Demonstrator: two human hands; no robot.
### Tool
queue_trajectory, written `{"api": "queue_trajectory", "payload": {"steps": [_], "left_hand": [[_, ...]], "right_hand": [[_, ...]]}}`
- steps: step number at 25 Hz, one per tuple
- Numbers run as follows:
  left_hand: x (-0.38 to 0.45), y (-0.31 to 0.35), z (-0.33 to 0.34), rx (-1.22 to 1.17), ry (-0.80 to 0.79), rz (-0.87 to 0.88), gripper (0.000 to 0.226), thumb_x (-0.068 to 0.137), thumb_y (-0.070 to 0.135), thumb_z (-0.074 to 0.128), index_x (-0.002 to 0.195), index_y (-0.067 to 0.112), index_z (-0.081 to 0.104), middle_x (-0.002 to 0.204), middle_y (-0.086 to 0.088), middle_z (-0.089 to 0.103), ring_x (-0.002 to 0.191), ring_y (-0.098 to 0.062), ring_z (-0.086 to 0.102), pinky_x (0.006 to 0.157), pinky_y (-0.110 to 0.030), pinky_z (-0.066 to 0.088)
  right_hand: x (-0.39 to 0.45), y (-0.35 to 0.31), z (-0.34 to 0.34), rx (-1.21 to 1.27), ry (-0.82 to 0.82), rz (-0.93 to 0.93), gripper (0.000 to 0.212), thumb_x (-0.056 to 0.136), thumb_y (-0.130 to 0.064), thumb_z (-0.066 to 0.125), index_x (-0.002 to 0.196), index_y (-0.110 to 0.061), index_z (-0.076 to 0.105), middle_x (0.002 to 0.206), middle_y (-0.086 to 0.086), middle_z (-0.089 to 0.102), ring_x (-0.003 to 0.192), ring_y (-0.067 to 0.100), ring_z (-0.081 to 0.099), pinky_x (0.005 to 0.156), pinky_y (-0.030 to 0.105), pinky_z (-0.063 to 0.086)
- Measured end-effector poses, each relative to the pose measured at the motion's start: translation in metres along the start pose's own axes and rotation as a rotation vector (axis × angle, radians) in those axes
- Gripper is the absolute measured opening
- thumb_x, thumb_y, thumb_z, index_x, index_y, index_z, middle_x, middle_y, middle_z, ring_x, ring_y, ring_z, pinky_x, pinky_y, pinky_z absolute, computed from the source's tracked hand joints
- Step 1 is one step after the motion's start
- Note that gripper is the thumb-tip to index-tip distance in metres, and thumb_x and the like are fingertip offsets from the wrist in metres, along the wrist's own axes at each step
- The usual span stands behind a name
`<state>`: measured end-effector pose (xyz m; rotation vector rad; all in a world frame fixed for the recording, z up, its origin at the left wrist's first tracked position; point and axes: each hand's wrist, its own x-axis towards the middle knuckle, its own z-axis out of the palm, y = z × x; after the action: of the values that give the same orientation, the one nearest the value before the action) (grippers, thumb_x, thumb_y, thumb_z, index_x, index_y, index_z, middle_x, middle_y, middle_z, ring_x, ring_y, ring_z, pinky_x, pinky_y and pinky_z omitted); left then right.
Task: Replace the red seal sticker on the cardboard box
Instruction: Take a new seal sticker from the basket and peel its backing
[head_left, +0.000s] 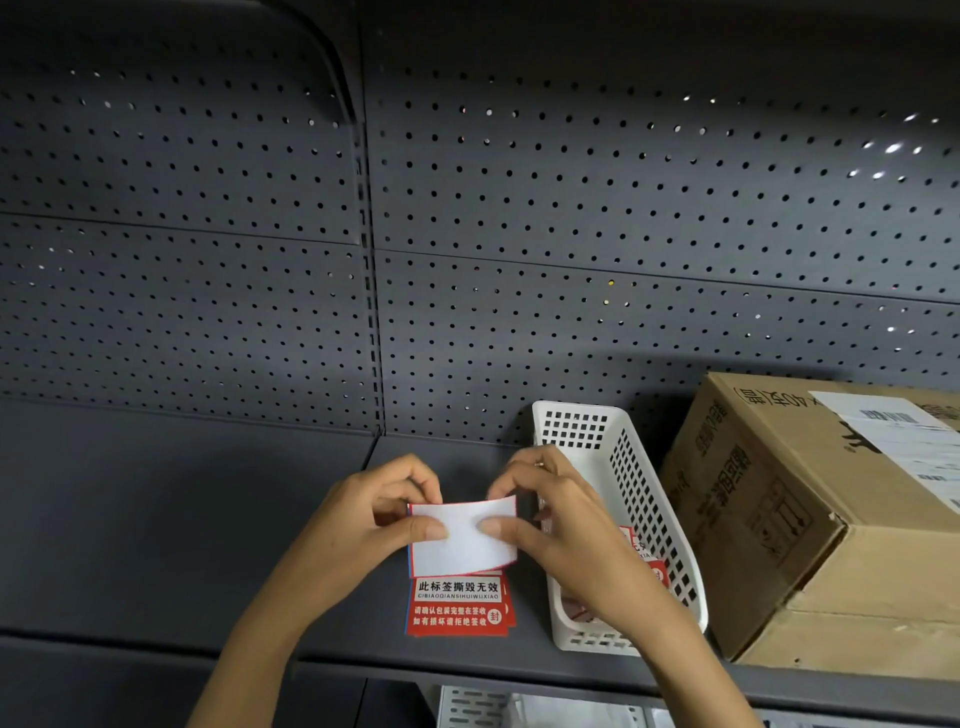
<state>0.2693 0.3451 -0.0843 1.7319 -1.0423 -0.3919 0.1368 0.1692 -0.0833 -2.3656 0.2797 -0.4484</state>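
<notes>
Both hands hold one red seal sticker (464, 540) just above the shelf, its white backing side turned up toward me. My left hand (374, 514) pinches its left edge and my right hand (550, 519) pinches its right edge, thumbs on top. Under it lies a small stack of red seal stickers (460, 608) with white and red printed text. The cardboard box (810, 525) stands on the shelf at the right, a white shipping label (904, 436) on its top. No red sticker shows on the box from here.
A white perforated plastic basket (644, 499) sits between the hands and the box, with more red stickers inside. The dark grey shelf (156, 545) has a pegboard back wall (467, 234). A lower shelf with pale items shows below the front edge.
</notes>
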Motion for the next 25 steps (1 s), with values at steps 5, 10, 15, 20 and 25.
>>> {"api": "queue_trajectory", "payload": {"steps": [5,10,15,20,25], "left_hand": [[0.004,-0.027,0.019,0.172,-0.091,-0.090,0.017,0.085,0.030,0.071,0.098,0.028,0.061,0.092,0.007,0.069,0.084,-0.007,0.069,0.075,-0.022,0.052],[0.001,-0.056,0.034,0.563,-0.285,-0.185,0.042,0.065,0.046,0.078,0.098,0.031,0.057,0.105,0.019,0.049,0.105,0.002,0.047,0.091,-0.027,0.046],[0.006,-0.060,0.038,0.518,-0.257,-0.195,0.037,0.061,0.036,0.082,0.087,0.029,0.057,0.096,0.014,0.055,0.090,0.000,0.055,0.078,-0.022,0.049],[0.009,-0.062,0.039,0.477,-0.256,-0.243,0.041,0.062,0.027,0.085,0.093,0.028,0.059,0.090,0.009,0.060,0.082,-0.005,0.060,0.068,-0.019,0.045],[0.011,-0.059,0.040,0.505,-0.234,-0.261,0.039,0.063,0.024,0.086,0.095,0.024,0.064,0.090,0.012,0.057,0.080,-0.001,0.055,0.065,-0.015,0.040]], "right_hand": [[-0.011,0.004,-0.042,-0.034,0.209,0.149,0.015,0.096,-0.012,0.060,0.094,-0.027,0.058,0.082,0.000,0.067,0.069,0.020,0.064,0.063,0.042,0.054],[-0.037,0.011,-0.064,-0.448,0.243,0.311,0.041,0.094,0.004,0.049,0.114,-0.031,0.046,0.112,0.006,0.062,0.089,0.033,0.067,0.069,0.051,0.057],[-0.049,0.021,-0.059,-0.592,0.016,0.437,0.041,0.096,-0.002,0.050,0.121,-0.034,0.052,0.135,-0.008,0.055,0.116,0.018,0.059,0.082,0.040,0.058],[-0.045,0.014,-0.056,-0.666,0.105,0.274,0.051,0.092,0.005,0.053,0.126,-0.033,0.055,0.148,-0.015,0.041,0.138,0.013,0.036,0.080,0.035,0.055],[-0.030,-0.001,-0.034,-0.301,0.015,-0.112,0.025,0.098,-0.017,0.056,0.118,-0.032,0.062,0.124,-0.012,0.064,0.120,0.012,0.054,0.098,0.031,0.048]]}}
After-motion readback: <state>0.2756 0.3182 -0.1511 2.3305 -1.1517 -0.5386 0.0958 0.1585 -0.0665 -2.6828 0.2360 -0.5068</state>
